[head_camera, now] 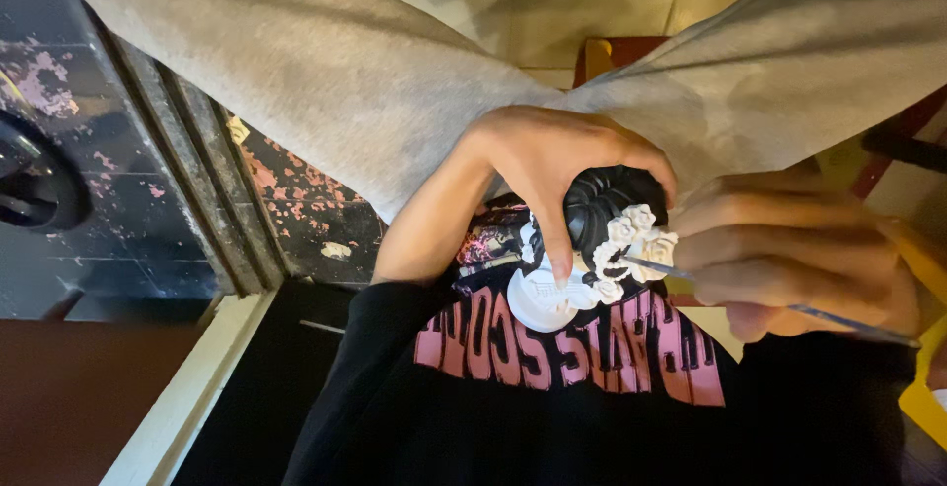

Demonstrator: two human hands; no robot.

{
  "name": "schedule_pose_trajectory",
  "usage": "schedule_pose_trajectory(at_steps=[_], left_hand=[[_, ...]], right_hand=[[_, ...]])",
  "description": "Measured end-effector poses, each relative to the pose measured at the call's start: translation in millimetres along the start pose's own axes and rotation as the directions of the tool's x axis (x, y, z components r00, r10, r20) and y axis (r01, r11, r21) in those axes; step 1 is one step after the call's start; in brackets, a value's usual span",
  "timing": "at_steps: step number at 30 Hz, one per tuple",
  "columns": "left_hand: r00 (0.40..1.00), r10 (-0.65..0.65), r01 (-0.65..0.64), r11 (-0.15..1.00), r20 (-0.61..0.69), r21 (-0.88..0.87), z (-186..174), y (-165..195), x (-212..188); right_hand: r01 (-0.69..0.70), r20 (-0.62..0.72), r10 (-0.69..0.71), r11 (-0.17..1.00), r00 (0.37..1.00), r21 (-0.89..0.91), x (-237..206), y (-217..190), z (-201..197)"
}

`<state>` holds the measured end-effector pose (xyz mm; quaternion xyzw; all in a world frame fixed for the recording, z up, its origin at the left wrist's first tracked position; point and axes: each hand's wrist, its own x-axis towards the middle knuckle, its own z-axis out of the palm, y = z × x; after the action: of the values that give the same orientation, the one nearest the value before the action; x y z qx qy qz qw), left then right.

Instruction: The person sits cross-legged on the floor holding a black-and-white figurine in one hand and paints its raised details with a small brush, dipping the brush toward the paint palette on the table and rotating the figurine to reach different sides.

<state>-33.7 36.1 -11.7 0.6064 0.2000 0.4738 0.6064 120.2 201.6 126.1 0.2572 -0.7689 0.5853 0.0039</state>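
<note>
My left hand (pixel 552 165) grips a small figurine (pixel 592 239) from above, over my lap. The figurine has a glossy black ridged top, white flowers on one side and a white base. My thumb lies across its white part. My right hand (pixel 789 259) is closed around a thin paintbrush (pixel 750 299). The brush tip touches the white flowers (pixel 636 234). Both hands sit close together above my black shirt (pixel 552 387) with pink lettering, between my grey trouser legs (pixel 296 62).
To the left is a dark floor (pixel 128 200) with pink paint stains and a grooved strip. A white ledge (pixel 187 397) and a brown surface (pixel 69 397) fill the lower left. A yellow object (pixel 927 269) shows at the right edge, and pale tiles (pixel 552 12) ahead.
</note>
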Motion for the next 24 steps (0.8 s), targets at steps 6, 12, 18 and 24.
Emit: schedule_pose_trajectory(at_steps=[6, 12, 18, 24], left_hand=[[1.000, 0.005, -0.005, 1.000, -0.010, 0.009, 0, 1, -1], [1.000, -0.014, 0.014, 1.000, -0.009, -0.010, 1, -2, -2], [0.997, -0.042, 0.040, 0.999, -0.064, -0.035, 5, 0, -11], [0.979, -0.105, 0.102, 0.994, -0.173, -0.027, 8, 3, -27]], right_hand=[[0.012, -0.012, -0.013, 1.000, 1.000, -0.020, -11, 0, 1], [0.019, -0.006, -0.019, 1.000, 1.000, -0.008, -35, 3, 2], [0.194, -0.156, -0.223, 0.964, 0.962, -0.180, -6, 1, 8], [-0.025, -0.045, 0.011, 0.951, 0.999, -0.310, -37, -39, 7]])
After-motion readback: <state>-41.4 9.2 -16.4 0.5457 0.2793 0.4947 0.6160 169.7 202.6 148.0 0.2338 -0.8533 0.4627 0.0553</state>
